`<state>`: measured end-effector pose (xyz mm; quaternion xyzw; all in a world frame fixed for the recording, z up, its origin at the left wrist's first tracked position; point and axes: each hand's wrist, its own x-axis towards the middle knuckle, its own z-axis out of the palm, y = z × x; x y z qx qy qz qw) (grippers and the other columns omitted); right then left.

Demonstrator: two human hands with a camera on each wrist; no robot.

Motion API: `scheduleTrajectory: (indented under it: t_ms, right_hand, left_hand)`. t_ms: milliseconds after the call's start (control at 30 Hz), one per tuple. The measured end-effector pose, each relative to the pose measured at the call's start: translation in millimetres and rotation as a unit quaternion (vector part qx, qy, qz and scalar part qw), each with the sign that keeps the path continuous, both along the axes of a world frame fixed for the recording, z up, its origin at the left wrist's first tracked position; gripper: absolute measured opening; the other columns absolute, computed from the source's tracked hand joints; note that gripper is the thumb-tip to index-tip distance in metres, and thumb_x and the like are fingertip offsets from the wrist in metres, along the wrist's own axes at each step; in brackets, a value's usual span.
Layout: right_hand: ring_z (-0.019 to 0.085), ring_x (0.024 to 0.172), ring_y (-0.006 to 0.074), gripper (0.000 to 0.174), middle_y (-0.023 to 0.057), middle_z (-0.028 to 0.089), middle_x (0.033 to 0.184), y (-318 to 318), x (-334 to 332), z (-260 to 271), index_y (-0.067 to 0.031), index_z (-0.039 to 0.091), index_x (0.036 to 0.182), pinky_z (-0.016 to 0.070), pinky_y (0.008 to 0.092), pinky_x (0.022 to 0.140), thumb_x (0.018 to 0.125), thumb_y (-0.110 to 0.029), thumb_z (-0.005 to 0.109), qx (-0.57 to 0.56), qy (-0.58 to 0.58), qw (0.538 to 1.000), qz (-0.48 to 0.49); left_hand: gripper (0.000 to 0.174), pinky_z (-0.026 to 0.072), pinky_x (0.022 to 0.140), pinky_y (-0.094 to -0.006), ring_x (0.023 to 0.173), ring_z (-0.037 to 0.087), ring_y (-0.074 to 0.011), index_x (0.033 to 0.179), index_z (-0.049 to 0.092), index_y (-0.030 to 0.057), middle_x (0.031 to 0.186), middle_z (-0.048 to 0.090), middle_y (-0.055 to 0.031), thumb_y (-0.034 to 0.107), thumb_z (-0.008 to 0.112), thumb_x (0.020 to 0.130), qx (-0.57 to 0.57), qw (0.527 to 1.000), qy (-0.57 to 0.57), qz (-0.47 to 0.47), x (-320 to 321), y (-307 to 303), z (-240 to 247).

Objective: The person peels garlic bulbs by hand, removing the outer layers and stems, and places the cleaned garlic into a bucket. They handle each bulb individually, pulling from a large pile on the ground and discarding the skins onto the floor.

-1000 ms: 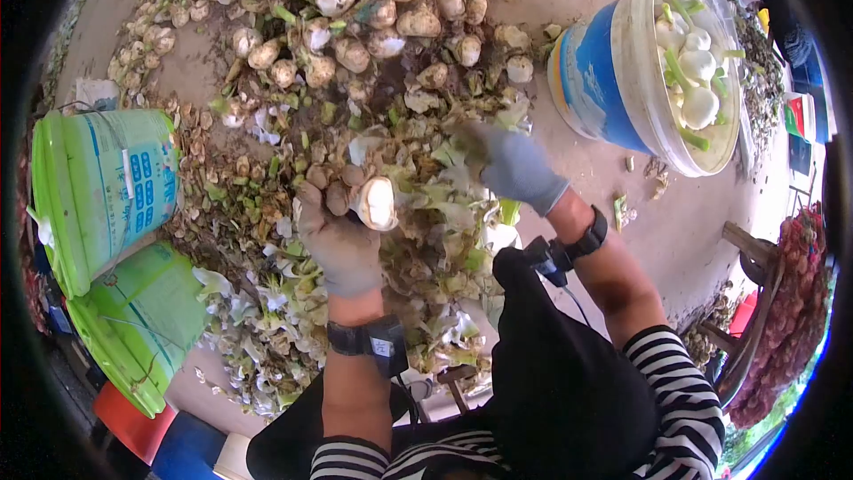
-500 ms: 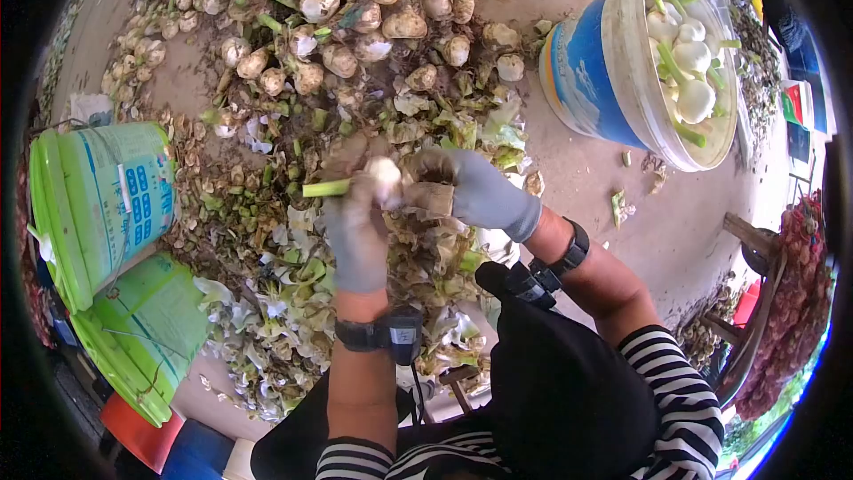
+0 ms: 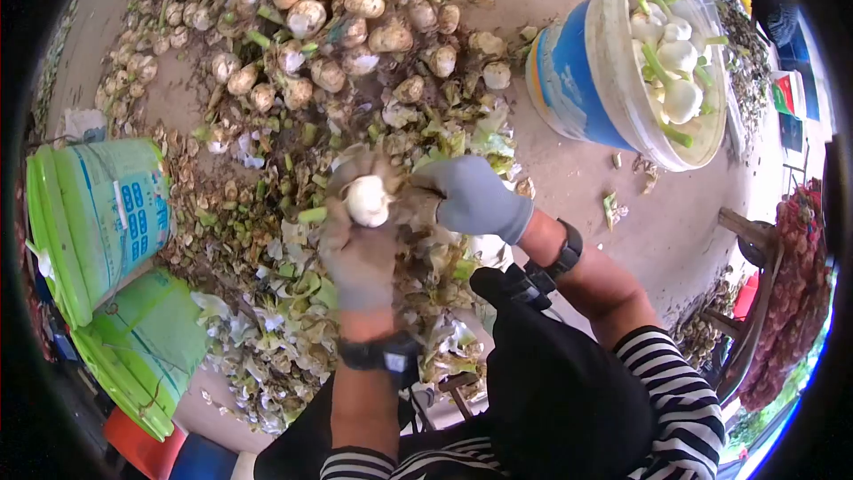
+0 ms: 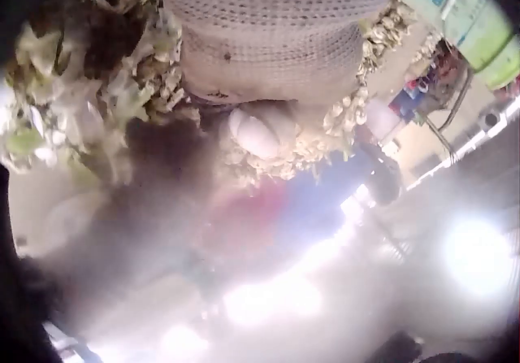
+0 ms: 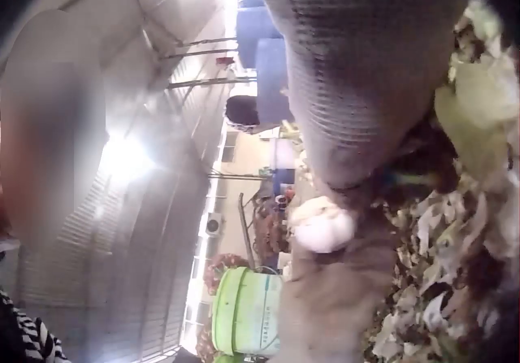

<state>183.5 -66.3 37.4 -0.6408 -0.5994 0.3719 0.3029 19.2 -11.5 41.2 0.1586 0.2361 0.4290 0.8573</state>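
Observation:
My gloved left hand holds a garlic bulb over the heap of leaves, its white side facing up. A short green stem sticks out to the left of that hand. Motion blurs the left fingers. Close at the bulb's right side is my gloved right hand, its fingers bent inward toward the bulb; I cannot tell whether they pinch any skin. In the right wrist view the bulb shows pale between the two gloves. The left wrist view shows part of the white bulb below the glove.
Peeled skins and leaves cover the ground below. Unpeeled garlic bulbs lie piled beyond. A blue and white bucket with cleaned garlic stands at right. Green buckets are at left, a red net sack at far right.
My right hand has come in from farther right to beside the bulb. The left hand has turned the bulb, and its stem moved from lying across the fingers to mostly hidden.

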Motion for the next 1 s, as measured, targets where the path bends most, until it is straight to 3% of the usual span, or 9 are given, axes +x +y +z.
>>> scheduleTrajectory:
  t_ms: [133, 200, 267, 333, 433, 533, 700, 933, 1000]
  right_hand:
    - [0.062, 0.082, 0.0324, 0.044, 0.0218, 0.061, 0.09, -10, 8, -6, -0.0012, 0.054, 0.11, 0.049, 0.0392, 0.072, 0.072, -0.021, 0.066, 0.008, -0.037, 0.999, -0.031]
    - [0.06, 0.091, 0.0225, 0.059, 0.0159, 0.06, 0.101, -11, 1, -8, -0.0007, 0.043, 0.123, 0.0475, 0.0328, 0.081, 0.07, -0.009, 0.067, 0.071, 0.276, 0.953, -0.099]
    - [0.058, 0.093, 0.0181, 0.066, 0.0088, 0.058, 0.104, -13, 23, 21, -0.0052, 0.038, 0.129, 0.0463, 0.0274, 0.083, 0.069, 0.002, 0.067, -0.069, 0.495, 0.851, -0.158]
    - [0.058, 0.094, 0.02, 0.075, 0.0093, 0.055, 0.107, -29, 51, 40, -0.0059, 0.029, 0.136, 0.0453, 0.029, 0.084, 0.072, -0.009, 0.069, 0.017, 0.627, 0.765, -0.143]
    - [0.061, 0.087, 0.0263, 0.076, 0.0157, 0.055, 0.115, -31, 81, 41, -0.0083, 0.021, 0.142, 0.0479, 0.0323, 0.073, 0.078, -0.016, 0.061, 0.168, 0.634, 0.742, -0.14]
    - [0.06, 0.097, 0.0296, 0.058, 0.0205, 0.057, 0.111, -15, 108, -9, -0.0055, 0.043, 0.131, 0.0457, 0.0373, 0.087, 0.078, -0.022, 0.061, -0.102, 0.101, 0.949, -0.28]
    - [0.056, 0.097, 0.0414, 0.04, 0.0253, 0.054, 0.111, 18, 107, -65, -0.0049, 0.057, 0.112, 0.0468, 0.0429, 0.086, 0.074, -0.017, 0.061, -0.119, -0.252, 0.896, -0.346]
    - [0.056, 0.095, 0.0399, 0.041, 0.0224, 0.056, 0.105, 17, 110, -71, -0.0016, 0.057, 0.11, 0.0458, 0.041, 0.084, 0.072, -0.016, 0.062, -0.141, -0.293, 0.892, -0.313]
    - [0.058, 0.094, 0.0352, 0.039, 0.0211, 0.058, 0.102, 4, 105, -77, 0.0008, 0.057, 0.107, 0.0457, 0.0385, 0.084, 0.071, -0.011, 0.062, -0.049, -0.164, 0.945, -0.277]
  left_hand:
    - [0.055, 0.0325, 0.105, -0.0394, 0.121, 0.045, -0.024, 0.129, 0.046, 0.0033, 0.131, 0.048, -0.0103, 0.033, 0.061, 0.085, 0.048, 0.983, 0.174, -0.025, 17, -1, 15]
    - [0.064, 0.0325, 0.104, -0.0386, 0.12, 0.044, -0.0209, 0.134, 0.04, 0.0019, 0.132, 0.047, -0.009, 0.033, 0.064, 0.083, 0.164, 0.925, 0.299, -0.164, 36, -9, 25]
    - [0.06, 0.0353, 0.102, -0.0373, 0.119, 0.046, -0.0215, 0.133, 0.04, -0.0004, 0.131, 0.047, -0.0097, 0.029, 0.062, 0.086, 0.146, 0.97, 0.153, -0.116, 48, -11, 42]
    - [0.057, 0.0361, 0.101, -0.0367, 0.118, 0.047, -0.0221, 0.132, 0.04, -0.0017, 0.13, 0.048, -0.0105, 0.026, 0.059, 0.087, 0.125, 0.981, 0.12, -0.089, 44, -6, 38]
    - [0.05, 0.0376, 0.1, -0.0361, 0.117, 0.048, -0.0229, 0.131, 0.041, -0.0034, 0.128, 0.05, -0.0124, 0.02, 0.055, 0.089, 0.079, 0.984, 0.138, -0.084, 30, 1, 21]
    - [0.04, 0.0412, 0.097, -0.0357, 0.113, 0.052, -0.0226, 0.126, 0.045, -0.0053, 0.123, 0.053, -0.0157, 0.011, 0.049, 0.09, 0.039, 0.959, 0.252, -0.122, 24, -3, 12]
    - [0.035, 0.0475, 0.086, -0.0334, 0.1, 0.059, -0.021, 0.119, 0.051, -0.0064, 0.112, 0.059, -0.0146, 0.01, 0.049, 0.088, 0.004, 0.937, 0.302, -0.175, 21, -6, 4]
    - [0.032, 0.0487, 0.083, -0.0293, 0.094, 0.06, -0.0185, 0.116, 0.054, -0.003, 0.107, 0.061, -0.012, 0.007, 0.052, 0.086, -0.064, 0.935, 0.286, -0.199, 32, 3, 1]
    - [0.034, 0.0488, 0.083, -0.0294, 0.092, 0.06, -0.018, 0.117, 0.053, -0.0034, 0.107, 0.061, -0.0119, 0.007, 0.054, 0.085, -0.045, 0.941, 0.275, -0.192, 36, -2, -15]
